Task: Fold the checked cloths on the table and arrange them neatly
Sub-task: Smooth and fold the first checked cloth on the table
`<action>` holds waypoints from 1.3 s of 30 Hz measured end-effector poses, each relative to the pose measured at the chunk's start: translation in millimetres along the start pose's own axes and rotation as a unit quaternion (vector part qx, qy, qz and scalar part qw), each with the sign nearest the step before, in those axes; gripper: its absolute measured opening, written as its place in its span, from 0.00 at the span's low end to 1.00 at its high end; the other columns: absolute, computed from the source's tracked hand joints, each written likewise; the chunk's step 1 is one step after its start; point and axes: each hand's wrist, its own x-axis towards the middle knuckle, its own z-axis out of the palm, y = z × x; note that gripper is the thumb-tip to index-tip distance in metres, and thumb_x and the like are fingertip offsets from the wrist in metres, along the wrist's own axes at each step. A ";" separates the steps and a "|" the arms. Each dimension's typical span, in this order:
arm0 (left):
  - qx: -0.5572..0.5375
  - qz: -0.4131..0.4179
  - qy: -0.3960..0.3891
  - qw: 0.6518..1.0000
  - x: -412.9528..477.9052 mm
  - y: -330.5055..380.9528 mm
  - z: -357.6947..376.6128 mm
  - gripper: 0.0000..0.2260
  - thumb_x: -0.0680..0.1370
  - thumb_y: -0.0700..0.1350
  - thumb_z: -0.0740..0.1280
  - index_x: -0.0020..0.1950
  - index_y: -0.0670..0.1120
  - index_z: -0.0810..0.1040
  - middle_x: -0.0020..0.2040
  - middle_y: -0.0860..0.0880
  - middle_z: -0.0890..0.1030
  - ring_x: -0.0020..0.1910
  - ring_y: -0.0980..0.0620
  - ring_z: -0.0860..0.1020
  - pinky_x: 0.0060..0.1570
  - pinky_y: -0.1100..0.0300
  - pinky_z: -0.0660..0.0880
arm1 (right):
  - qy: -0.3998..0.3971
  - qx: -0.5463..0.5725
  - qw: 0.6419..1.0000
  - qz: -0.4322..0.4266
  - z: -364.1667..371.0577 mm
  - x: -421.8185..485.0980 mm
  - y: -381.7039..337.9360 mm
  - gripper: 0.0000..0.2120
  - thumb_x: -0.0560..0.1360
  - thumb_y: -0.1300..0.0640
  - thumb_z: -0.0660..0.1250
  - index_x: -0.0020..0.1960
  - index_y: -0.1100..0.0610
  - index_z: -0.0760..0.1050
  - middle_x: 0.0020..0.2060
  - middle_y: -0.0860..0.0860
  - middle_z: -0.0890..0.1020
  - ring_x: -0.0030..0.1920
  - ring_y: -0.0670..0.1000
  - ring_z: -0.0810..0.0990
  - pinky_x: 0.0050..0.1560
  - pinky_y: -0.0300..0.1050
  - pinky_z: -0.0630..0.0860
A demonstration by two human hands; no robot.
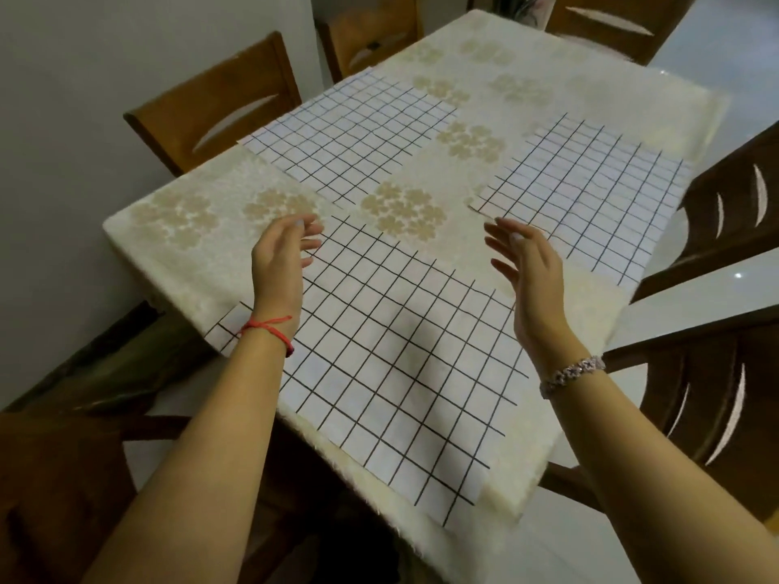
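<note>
Three white cloths with a black check lie flat on the table. The near checked cloth spreads in front of me, with one corner over the table's front edge. A second checked cloth lies at the far left, and a third checked cloth at the right. My left hand hovers above the near cloth's far left corner with relaxed fingers, holding nothing. My right hand hovers above that cloth's far right side, fingers spread and empty. A red string circles my left wrist and a bracelet my right.
The table wears a cream cover with beige flower clusters. Wooden chairs stand around it: one at the left, one at the far end, another at the far right, and dark ones on the right.
</note>
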 end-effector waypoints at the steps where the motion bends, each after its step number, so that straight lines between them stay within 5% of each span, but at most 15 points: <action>1: 0.018 -0.010 -0.007 1.000 1.2 -5.5 1.5 0.10 0.80 0.43 0.57 0.48 0.50 0.77 0.47 0.50 0.79 0.49 0.52 0.77 0.51 0.56 0.71 | 0.002 -0.012 1.000 0.002 0.1 -1.0 3.5 0.12 0.77 0.56 0.55 0.54 0.51 0.75 0.55 0.50 0.80 0.59 0.50 0.78 0.60 0.49 0.74; 4: 0.195 -0.036 -0.054 0.979 6.6 -37.3 1.8 0.12 0.80 0.46 0.58 0.60 0.46 0.76 0.57 0.48 0.77 0.59 0.48 0.74 0.54 0.58 0.68 | 0.002 -0.065 0.998 0.015 2.9 -2.5 17.4 0.12 0.80 0.60 0.54 0.57 0.53 0.74 0.55 0.48 0.79 0.59 0.49 0.77 0.60 0.46 0.73; 7: 0.438 -0.053 -0.131 0.888 1.9 -74.6 -3.0 0.20 0.79 0.50 0.59 0.70 0.46 0.67 0.68 0.41 0.69 0.66 0.41 0.67 0.62 0.50 0.67 | -0.027 -0.148 0.988 0.033 6.4 -4.1 38.0 0.13 0.80 0.59 0.56 0.62 0.55 0.73 0.58 0.48 0.78 0.61 0.48 0.75 0.61 0.42 0.71; 9: 0.501 -0.062 -0.157 0.849 -8.1 -93.8 -4.9 0.23 0.79 0.51 0.60 0.73 0.46 0.63 0.71 0.40 0.65 0.68 0.40 0.63 0.65 0.48 0.64 | -0.056 -0.223 0.972 0.055 6.6 -6.1 56.9 0.15 0.80 0.57 0.57 0.65 0.54 0.72 0.62 0.50 0.76 0.64 0.48 0.73 0.62 0.40 0.68; 17: 0.533 -0.070 -0.164 0.827 -37.6 -138.5 -13.1 0.30 0.79 0.56 0.59 0.76 0.47 0.53 0.77 0.41 0.52 0.76 0.42 0.48 0.73 0.48 0.49 | -0.161 -0.449 0.874 0.094 6.9 -19.4 107.5 0.22 0.81 0.55 0.54 0.74 0.55 0.59 0.73 0.54 0.63 0.76 0.52 0.53 0.71 0.48 0.56; 29: 0.571 -0.019 -0.172 0.803 -28.9 -155.9 -3.5 0.30 0.78 0.59 0.57 0.76 0.48 0.53 0.77 0.40 0.49 0.76 0.42 0.45 0.73 0.44 0.45 | -0.137 -0.558 0.817 0.054 -0.1 -38.9 122.2 0.26 0.78 0.59 0.58 0.74 0.58 0.57 0.65 0.58 0.69 0.67 0.61 0.66 0.65 0.55 0.65; 39: 0.564 -0.016 -0.207 0.799 -24.7 -153.5 14.0 0.30 0.79 0.58 0.57 0.77 0.49 0.52 0.78 0.41 0.47 0.77 0.45 0.43 0.73 0.43 0.41 | -0.073 -0.571 0.814 0.073 -15.8 -61.6 112.7 0.23 0.80 0.58 0.55 0.75 0.56 0.57 0.69 0.60 0.69 0.73 0.59 0.59 0.72 0.53 0.55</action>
